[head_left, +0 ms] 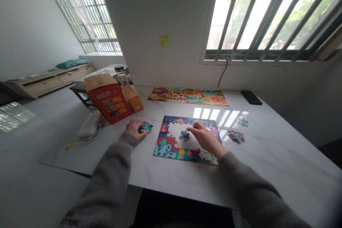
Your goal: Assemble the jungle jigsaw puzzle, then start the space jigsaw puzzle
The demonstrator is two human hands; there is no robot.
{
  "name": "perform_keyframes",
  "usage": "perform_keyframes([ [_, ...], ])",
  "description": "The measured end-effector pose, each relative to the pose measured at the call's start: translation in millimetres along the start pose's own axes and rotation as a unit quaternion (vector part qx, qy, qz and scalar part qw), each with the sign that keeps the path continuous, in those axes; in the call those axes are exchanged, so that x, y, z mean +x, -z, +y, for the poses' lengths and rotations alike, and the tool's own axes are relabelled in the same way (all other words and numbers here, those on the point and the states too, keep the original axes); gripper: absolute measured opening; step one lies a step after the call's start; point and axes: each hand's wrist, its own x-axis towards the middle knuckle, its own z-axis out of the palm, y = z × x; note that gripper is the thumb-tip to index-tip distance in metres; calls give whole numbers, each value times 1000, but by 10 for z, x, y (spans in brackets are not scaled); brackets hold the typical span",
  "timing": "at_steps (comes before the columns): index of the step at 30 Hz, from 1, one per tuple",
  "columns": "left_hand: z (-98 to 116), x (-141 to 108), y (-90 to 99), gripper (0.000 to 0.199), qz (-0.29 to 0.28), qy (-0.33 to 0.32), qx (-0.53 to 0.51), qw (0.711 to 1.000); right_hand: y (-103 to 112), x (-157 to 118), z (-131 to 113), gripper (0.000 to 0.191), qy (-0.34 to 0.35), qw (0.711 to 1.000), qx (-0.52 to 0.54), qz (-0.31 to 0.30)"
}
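My left hand point(135, 130) rests on the table with its thumb and fingers closed around a small stack of dark teal puzzle pieces point(145, 127), partly hidden by the hand. A partly assembled jigsaw puzzle point(167, 152) lies to its right, a colourful frame around a bare middle. Over that middle, my right hand point(204, 137) pinches the upper right edge of a blue puzzle piece point(184, 135). The hand and wrist cover part of the puzzle's right side. Beyond it lie a pile of loose pieces point(236, 135) and a smaller teal group point(243, 122).
Behind the puzzle lies a long finished puzzle point(188, 96). An open red puzzle box point(109, 101) stands at the left, near a white bundle with a cable point(91, 126). A black phone point(251, 97) is at the back right; a glass bottle point(121, 74) stands behind the box.
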Motion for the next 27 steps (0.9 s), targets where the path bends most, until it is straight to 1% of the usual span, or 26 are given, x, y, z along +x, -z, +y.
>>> perform_keyframes([
  [4,122,2,-49,36,-22,-16,24,999,-97,3,-86,33,17,994,-93,-62],
  [7,128,4,-61,31,-32,-13,12,999,-116,-49,-86,39,3,991,-109,-81],
  [9,117,0,-61,33,-33,-8,-4,999,-108,-75,-83,41,-5,991,-107,-75],
  [12,127,2,-50,35,-15,-9,-33,999,-76,-87,-94,39,-9,995,-94,-40],
  [15,227,14,-21,28,13,-43,-100,994,-43,-71,-140,37,-10,998,-61,-11],
  [17,384,17,-6,25,19,-80,-165,983,-34,-52,-192,35,-14,1000,-13,-3],
  [20,770,8,-28,27,0,-153,-234,960,-44,-18,-278,32,-41,992,116,5],
  [22,1080,2,-85,29,-2,-222,-262,939,-61,-3,-313,36,-80,971,223,1],
  [24,1365,11,-168,36,-16,-273,-275,922,-79,4,-314,46,-118,942,315,-7],
  [25,1482,23,-215,40,-22,-294,-273,916,-86,3,-301,49,-130,930,345,-10],
  [27,1647,63,-309,47,-33,-324,-250,912,-97,-2,-250,46,-138,919,370,-9],
])
